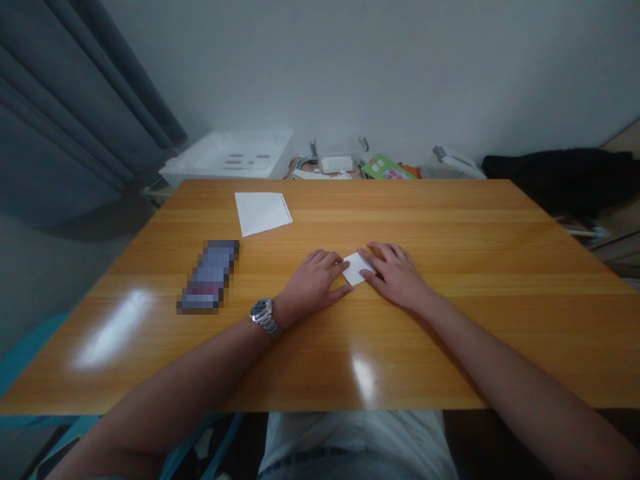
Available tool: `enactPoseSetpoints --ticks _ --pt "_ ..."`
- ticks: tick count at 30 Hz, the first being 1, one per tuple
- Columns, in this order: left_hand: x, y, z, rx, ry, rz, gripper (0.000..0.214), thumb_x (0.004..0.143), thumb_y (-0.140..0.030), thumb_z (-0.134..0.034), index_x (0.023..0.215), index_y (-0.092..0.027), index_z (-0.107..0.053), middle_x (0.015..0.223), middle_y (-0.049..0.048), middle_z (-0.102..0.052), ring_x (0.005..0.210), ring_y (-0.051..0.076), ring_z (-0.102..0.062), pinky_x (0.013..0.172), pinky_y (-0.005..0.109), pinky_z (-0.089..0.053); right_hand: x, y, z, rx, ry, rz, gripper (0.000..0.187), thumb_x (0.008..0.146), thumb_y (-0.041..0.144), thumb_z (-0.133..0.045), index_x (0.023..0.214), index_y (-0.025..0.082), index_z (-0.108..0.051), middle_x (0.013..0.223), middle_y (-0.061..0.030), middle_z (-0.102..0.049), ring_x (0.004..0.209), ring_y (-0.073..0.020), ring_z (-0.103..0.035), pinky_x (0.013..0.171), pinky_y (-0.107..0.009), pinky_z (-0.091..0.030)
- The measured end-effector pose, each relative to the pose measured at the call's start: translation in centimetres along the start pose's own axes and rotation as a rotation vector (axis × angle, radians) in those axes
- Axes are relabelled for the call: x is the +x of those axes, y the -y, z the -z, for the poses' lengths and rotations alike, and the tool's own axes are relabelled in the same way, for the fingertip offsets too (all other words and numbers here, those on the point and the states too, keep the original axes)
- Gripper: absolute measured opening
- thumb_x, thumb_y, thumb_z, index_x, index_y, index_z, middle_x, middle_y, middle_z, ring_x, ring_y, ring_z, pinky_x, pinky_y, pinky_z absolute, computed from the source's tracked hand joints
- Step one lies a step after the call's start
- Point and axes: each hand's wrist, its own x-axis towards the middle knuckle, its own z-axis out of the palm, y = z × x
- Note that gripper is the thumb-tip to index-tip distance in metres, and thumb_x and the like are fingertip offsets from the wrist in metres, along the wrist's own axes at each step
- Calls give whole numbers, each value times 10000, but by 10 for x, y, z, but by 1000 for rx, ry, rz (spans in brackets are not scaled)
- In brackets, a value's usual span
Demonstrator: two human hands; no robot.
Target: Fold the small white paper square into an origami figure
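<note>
A small white piece of folded paper (357, 269) lies on the wooden table in front of me. My left hand (317, 277) grips its left corner, with the index fingertip on the paper and the thumb stretched out just below. On the opposite side, my right hand (395, 273) presses the right edge between thumb and fingers. The hands partly cover the paper's left and right corners. A silver watch (265, 316) is on my left wrist.
A larger white sheet (263, 212) with a perforated edge lies at the table's back left. Nearer me on the left is a blurred-out phone-like device (209, 277). Behind the table (500, 233) stand a white plastic tray (235, 150), a green booklet (385, 167) and assorted items.
</note>
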Motion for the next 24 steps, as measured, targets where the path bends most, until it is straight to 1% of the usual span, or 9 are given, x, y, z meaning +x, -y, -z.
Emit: enactPoseSetpoints --ticks 4,7,13,19,24 --pt "-1 0 -1 -33 -19 1 473 981 -498 -577 1300 -152 -624 1251 124 -634 1149 280 -578 1039 441 -466 -1 2 2 7 6 23 532 1036 490 -428 1486 225 -529 1502 -170 -507 1314 -366 -465 1069 -556 -412" --pt "-1 0 -2 -57 -14 -3 446 997 -485 -555 1296 -162 -627 1285 119 -635 1159 273 -593 1034 434 -480 -1 2 1 14 7 28 540 1033 491 -436 1488 215 -527 1497 -175 -510 1323 -364 -465 1078 -554 -407" --pt "0 -1 -1 -68 -3 13 399 1014 -471 -528 1255 -178 -651 1229 97 -663 1110 256 -622 993 421 -503 -2 0 -3 69 -4 27 548 1031 517 -431 1477 217 -535 1492 -160 -527 1334 -355 -476 1087 -556 -415" --pt "0 0 -3 -62 1 31 357 1030 -448 -503 1219 -198 -673 1202 88 -669 1083 243 -627 962 412 -508 0 -3 4 209 -77 51 467 1031 455 -467 1437 244 -564 1423 -129 -594 1302 -317 -535 1101 -530 -436" --pt "-1 -1 -3 -68 -2 34 368 1023 -456 -509 1228 -199 -676 1222 87 -659 1096 242 -622 964 405 -505 0 -5 9 296 -122 70 409 1020 426 -494 1359 232 -616 1335 -140 -629 1248 -312 -574 1076 -521 -468"
